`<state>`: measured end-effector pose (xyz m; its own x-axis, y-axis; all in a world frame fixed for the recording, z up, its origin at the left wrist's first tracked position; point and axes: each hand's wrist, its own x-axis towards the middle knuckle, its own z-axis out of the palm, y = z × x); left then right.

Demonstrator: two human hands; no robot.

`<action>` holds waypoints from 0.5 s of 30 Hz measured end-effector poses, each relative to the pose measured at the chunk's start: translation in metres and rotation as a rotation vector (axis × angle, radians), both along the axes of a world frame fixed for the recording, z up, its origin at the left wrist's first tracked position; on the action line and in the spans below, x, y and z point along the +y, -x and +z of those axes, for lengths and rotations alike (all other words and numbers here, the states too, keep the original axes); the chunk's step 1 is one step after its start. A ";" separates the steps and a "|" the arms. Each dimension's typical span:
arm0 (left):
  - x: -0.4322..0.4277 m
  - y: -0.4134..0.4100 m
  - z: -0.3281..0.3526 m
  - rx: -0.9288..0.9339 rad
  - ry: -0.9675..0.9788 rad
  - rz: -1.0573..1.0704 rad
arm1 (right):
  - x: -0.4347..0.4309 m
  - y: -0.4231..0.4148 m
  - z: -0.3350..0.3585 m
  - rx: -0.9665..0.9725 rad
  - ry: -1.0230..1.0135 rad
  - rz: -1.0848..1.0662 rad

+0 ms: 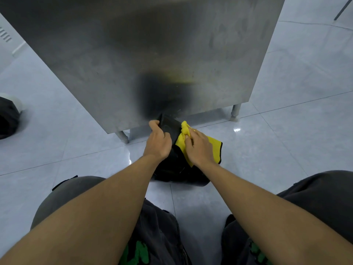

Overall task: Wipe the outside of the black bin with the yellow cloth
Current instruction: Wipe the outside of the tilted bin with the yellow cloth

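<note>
Pale floor tiles (pixel 277 142) are seen beneath; the black bin (pixel 170 129) is gripped by the left hand (pixel 159 143); the yellow cloth (pixel 181 142) is pressed on by the right hand (pixel 199 148); wiping seems underway, much apparently left.

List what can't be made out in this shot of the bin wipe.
- Black bin, head view: its far end sits under the steel cabinet; the left hand and right hand cover more.
- Yellow cloth: partly under the right hand.
- Dirt left on the bin: too dark to tell.
- Dark object at the left edge: cut off.
</note>
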<state>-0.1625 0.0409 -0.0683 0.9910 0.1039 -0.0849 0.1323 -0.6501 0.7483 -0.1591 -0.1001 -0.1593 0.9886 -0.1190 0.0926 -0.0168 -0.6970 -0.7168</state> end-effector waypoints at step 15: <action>0.011 0.007 -0.009 0.031 -0.179 -0.124 | 0.014 -0.012 0.009 0.039 -0.007 -0.003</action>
<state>-0.1700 0.0520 -0.0770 0.9943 -0.0022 -0.1067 0.0644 -0.7848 0.6164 -0.1469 -0.0859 -0.1504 0.9911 -0.1224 0.0531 -0.0469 -0.6920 -0.7203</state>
